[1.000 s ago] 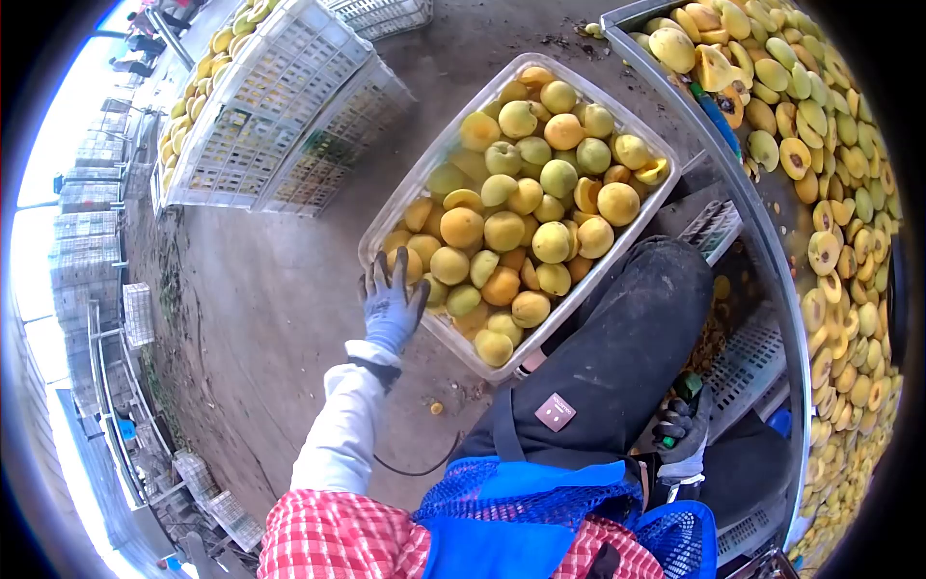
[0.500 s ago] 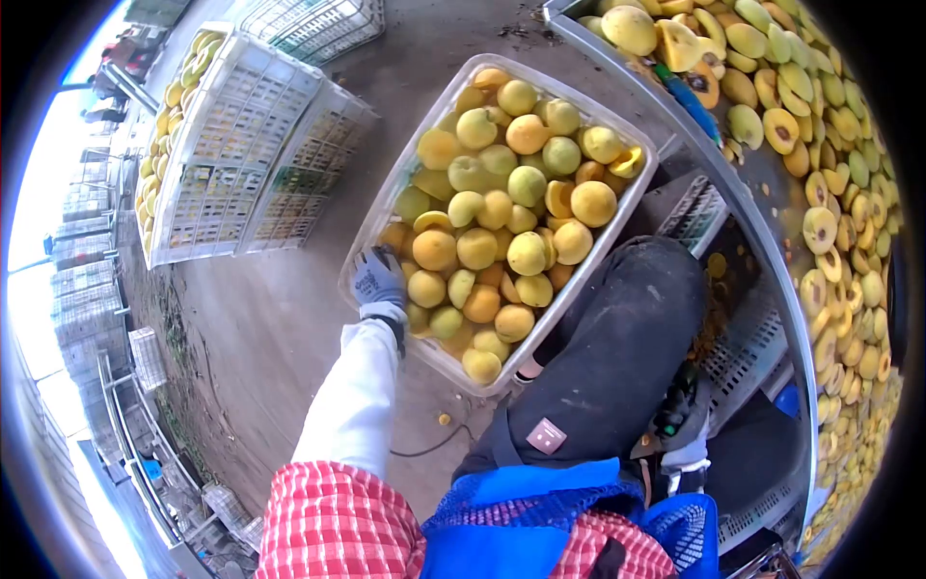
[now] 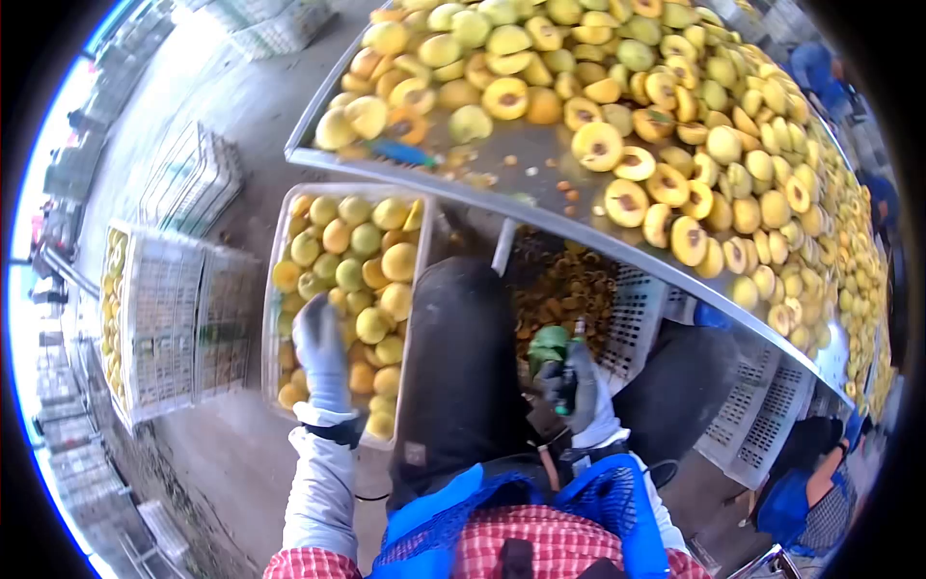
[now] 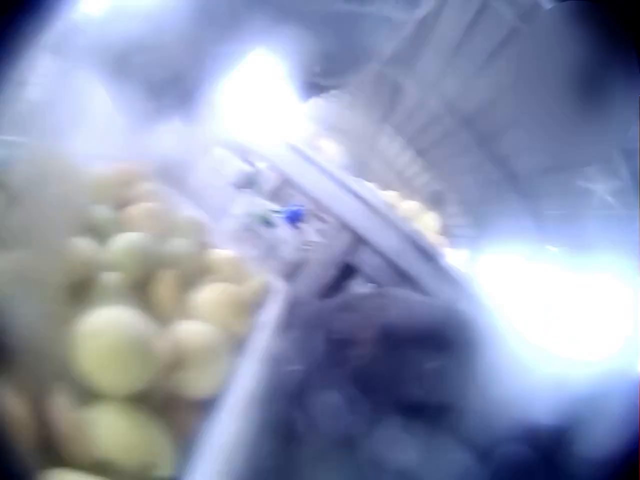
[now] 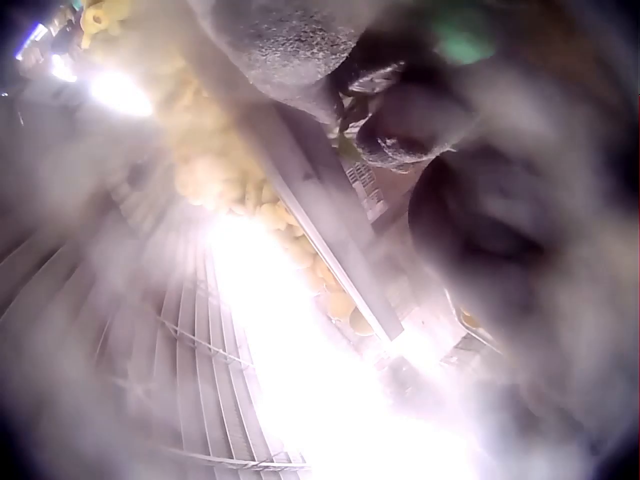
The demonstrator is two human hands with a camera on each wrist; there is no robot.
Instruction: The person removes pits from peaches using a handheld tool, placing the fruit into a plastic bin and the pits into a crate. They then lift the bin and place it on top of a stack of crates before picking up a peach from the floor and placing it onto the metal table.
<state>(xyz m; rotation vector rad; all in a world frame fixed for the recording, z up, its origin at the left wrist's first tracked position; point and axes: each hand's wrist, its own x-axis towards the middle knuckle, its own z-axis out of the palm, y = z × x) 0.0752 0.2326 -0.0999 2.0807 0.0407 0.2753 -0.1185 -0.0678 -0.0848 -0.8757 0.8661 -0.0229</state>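
Note:
In the head view my gloved left hand point(image 3: 321, 343) is over a clear plastic crate point(image 3: 270, 318) full of whole yellow peaches point(image 3: 371, 326). Motion blurs this hand, and I cannot tell whether its fingers hold a peach. The left wrist view shows the peaches point(image 4: 115, 350) close by, also blurred. My gloved right hand point(image 3: 582, 386) is above my lap, beside the metal table. It grips a slim hand tool point(image 3: 579, 330) whose metal end sticks up past the fingers, with green showing below them. A green piece point(image 3: 549, 345) covers the thumb side of that hand.
A metal-edged table point(image 3: 463, 193) bears many halved peaches point(image 3: 598, 145) and a blue-handled tool point(image 3: 400, 152). Under it are a heap of scraps point(image 3: 564, 289) and white crates point(image 3: 637, 323). Stacked crates point(image 3: 169, 314) stand at left. Another person point(image 3: 805, 502) sits at lower right.
The head view has swung right, bringing more of the table into sight. The left hand has moved from the crate's near edge in over the peaches. The right hand has come up from beside the thigh.

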